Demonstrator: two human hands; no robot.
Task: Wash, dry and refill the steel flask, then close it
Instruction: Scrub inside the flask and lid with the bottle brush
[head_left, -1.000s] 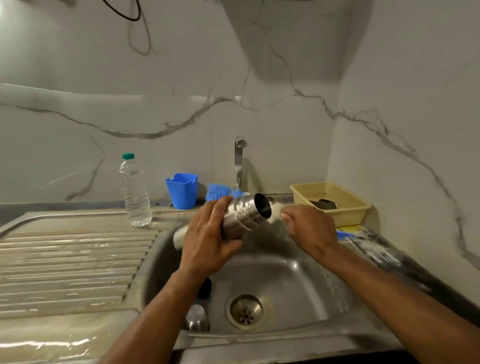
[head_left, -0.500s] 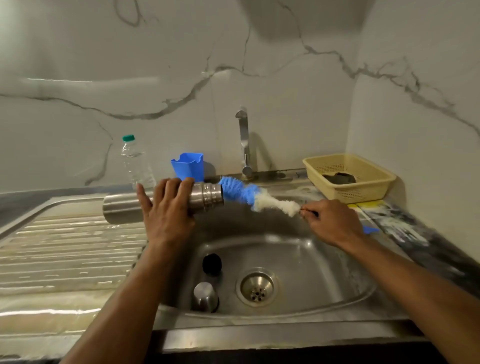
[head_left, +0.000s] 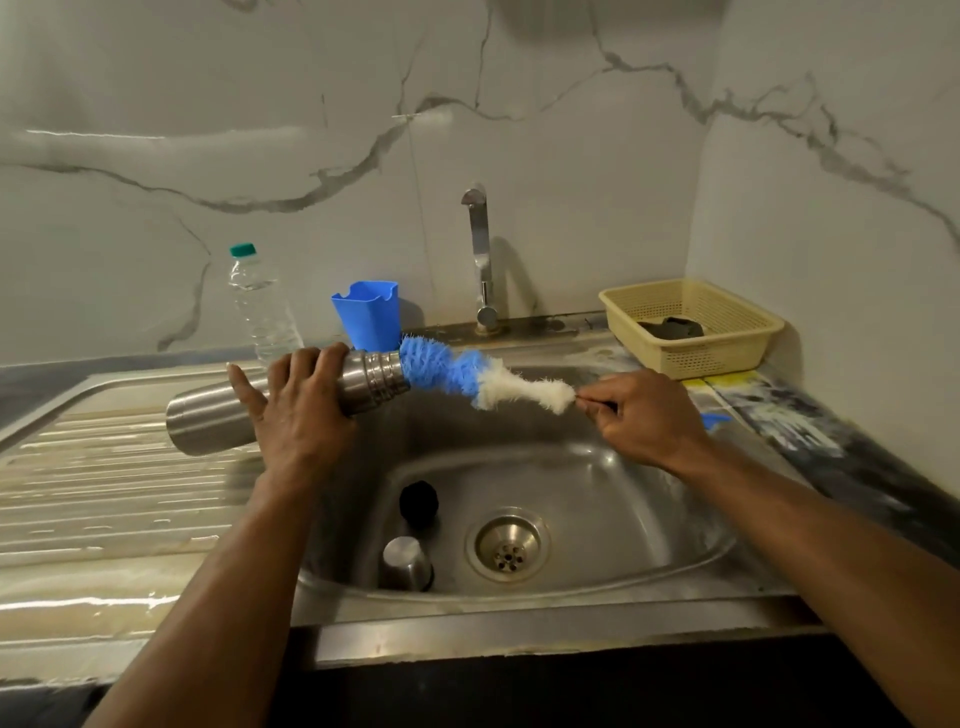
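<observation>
The steel flask (head_left: 218, 418) lies nearly level above the sink's left rim, its threaded mouth pointing right. My left hand (head_left: 298, 410) grips its upper body from the near side. A blue and white bottle brush (head_left: 467, 376) sticks out of the mouth, with only its tip inside. My right hand (head_left: 641, 415) pinches the brush's handle just behind the white bristles. In the sink basin (head_left: 623, 499) lie a black stopper (head_left: 418, 503) and a steel cup lid (head_left: 406, 562), left of the drain (head_left: 508, 545).
A tap (head_left: 480, 254) rises behind the basin. A clear water bottle (head_left: 262, 306) with a green cap and a blue holder (head_left: 368, 314) stand at the back left. A yellow basket (head_left: 691, 325) sits at the back right. The ribbed drainboard (head_left: 93, 493) is wet.
The brush has come out of the flask: one second ago it was deep inside, now nearly all bristles show. The flask has turned level and shifted left. The view has dropped towards the sink.
</observation>
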